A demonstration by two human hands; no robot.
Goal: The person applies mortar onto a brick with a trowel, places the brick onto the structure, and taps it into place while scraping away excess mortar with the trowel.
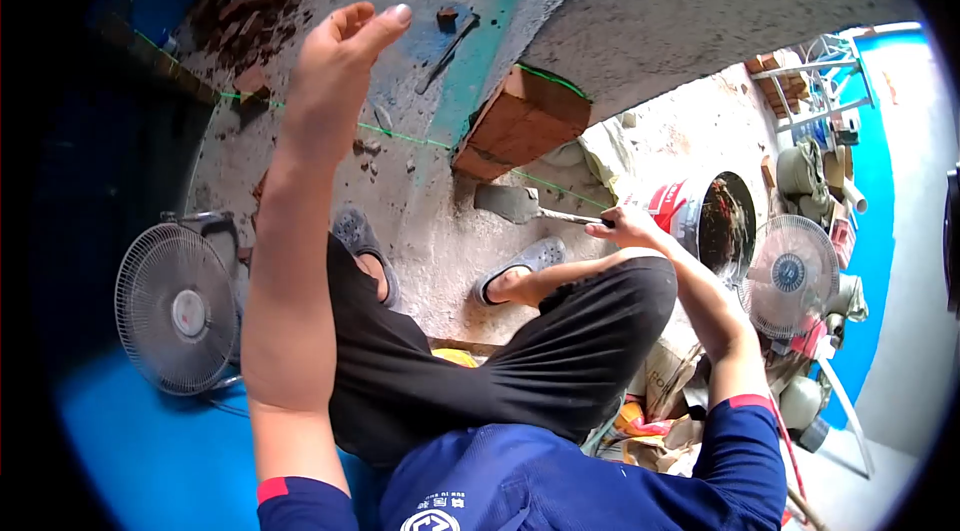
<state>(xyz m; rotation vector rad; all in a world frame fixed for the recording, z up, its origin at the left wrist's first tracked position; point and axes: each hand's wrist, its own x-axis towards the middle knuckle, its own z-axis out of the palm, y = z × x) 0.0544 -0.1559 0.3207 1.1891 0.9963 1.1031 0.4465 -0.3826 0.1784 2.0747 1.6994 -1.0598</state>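
Note:
My right hand [632, 228] is closed round the handle of a trowel [507, 202]. The trowel's flat, greyish blade points left, just below a red brick pier end [530, 121] at the foot of the plastered wall. My left hand [352, 39] is raised in the air at the upper left. Its thumb sticks out to the right and its fingers are loosely bent, with nothing visible in them. Beyond it on the floor lies a hammer-like tool [448, 53] with a long handle, beside a brick piece [447, 19].
A green laser line crosses the floor and brick. Rubble [255, 16] is heaped at upper left. A fan [180, 309] stands at left, another fan [790, 276] at right by a bucket [725, 223]. Bags [668, 376] lie beside my right knee, and a metal ladder [815, 91] stands far right.

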